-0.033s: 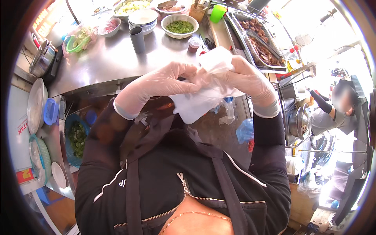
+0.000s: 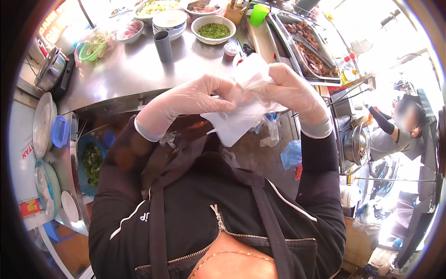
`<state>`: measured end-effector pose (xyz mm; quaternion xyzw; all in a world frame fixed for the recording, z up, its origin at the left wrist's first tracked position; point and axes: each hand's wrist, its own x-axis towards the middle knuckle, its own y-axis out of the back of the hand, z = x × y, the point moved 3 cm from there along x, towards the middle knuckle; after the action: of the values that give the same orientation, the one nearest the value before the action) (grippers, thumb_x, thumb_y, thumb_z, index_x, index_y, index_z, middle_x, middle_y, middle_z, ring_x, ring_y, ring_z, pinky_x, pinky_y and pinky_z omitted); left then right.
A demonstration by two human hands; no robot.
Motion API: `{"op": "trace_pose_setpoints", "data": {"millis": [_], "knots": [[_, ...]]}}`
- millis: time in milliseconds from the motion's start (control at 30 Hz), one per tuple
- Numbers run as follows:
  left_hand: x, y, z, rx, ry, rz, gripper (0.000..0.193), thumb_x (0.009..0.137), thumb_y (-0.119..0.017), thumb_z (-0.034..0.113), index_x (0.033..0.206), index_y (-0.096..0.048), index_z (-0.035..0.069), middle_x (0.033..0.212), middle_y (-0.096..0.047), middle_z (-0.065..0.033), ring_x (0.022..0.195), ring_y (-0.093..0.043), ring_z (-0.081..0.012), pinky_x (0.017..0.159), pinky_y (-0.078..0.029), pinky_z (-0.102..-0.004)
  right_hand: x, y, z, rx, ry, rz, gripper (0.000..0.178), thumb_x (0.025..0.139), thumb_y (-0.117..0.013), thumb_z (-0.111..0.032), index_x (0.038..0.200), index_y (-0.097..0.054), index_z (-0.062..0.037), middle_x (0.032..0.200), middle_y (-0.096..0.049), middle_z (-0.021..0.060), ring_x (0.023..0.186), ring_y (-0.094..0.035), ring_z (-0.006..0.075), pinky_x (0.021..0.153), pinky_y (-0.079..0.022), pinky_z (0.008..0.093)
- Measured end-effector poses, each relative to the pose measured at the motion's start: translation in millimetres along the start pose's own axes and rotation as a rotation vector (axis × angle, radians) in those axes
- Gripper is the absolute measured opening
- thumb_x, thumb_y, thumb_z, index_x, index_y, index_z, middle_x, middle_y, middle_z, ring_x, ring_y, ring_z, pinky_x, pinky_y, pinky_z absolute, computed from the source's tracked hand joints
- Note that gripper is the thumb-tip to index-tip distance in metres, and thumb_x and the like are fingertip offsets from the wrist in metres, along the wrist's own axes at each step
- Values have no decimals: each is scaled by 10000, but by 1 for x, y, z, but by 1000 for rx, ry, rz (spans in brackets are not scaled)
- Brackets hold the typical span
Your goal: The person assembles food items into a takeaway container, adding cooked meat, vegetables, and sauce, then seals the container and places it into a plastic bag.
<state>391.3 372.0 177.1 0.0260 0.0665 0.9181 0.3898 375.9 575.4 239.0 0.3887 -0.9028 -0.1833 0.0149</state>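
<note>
A shiny metal counter [image 2: 134, 69] fills the top of the view. On it stand a white bowl of chopped greens [image 2: 213, 29], a stack of white bowls [image 2: 169, 20], a grey cup [image 2: 163, 45] and a green cup [image 2: 258, 14]. A metal tray of brown cooked meat [image 2: 310, 45] sits at the right end. A silver pot [image 2: 50, 69] stands at the left edge. Lower on the left are a blue basket of green leaves [image 2: 91, 163] and a big round metal tray [image 2: 42, 123]. Bright sun comes in from the top right. Another person in grey [image 2: 389, 135] stands out there by a pot with a lid [image 2: 357, 143]. A blue plastic bag [image 2: 291, 154] lies on the dark floor.
</note>
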Motion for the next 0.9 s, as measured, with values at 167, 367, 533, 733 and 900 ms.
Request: {"op": "trace_pose_setpoints", "data": {"millis": [167,367,533,733,900], "knots": [[11,-13,-34,-394,134,-42,152,883,-720,148,956,-704,16,837,-706,-87,726,-673,-137,679,-546,-272,22,13,8,-399,262,372,353,771,-767,-158,1081,-661,-25,793,-628,93,745,-611,143,699,-498,286],[3,-20,-74,-758,84,325,191,858,-763,182,882,-687,9,781,-690,-85,673,-653,-156,646,-545,-289,-18,-14,30,-478,386,670,292,701,-831,-118,950,-694,-52,838,-671,101,750,-643,225,705,-516,325],[5,-32,-58,-676,33,281,224,789,-811,121,935,-678,15,898,-688,-58,792,-652,-132,737,-535,-267,-7,-64,70,-229,195,495,133,768,-781,-97,867,-717,-35,785,-674,96,722,-633,223,692,-499,321],[-25,14,-113,-928,109,605,187,857,-675,25,1033,-612,27,916,-675,-71,779,-674,-179,729,-582,-314,-19,-59,96,92,217,744,71,801,-727,26,845,-676,3,768,-645,50,706,-598,125,673,-479,274],[-83,85,-142,-1280,-23,1014,84,929,-589,54,1005,-589,18,737,-574,5,548,-502,-67,491,-431,-188,-35,-55,138,-370,309,876,110,772,-704,55,824,-645,-21,754,-639,90,721,-615,229,677,-493,315]]}}
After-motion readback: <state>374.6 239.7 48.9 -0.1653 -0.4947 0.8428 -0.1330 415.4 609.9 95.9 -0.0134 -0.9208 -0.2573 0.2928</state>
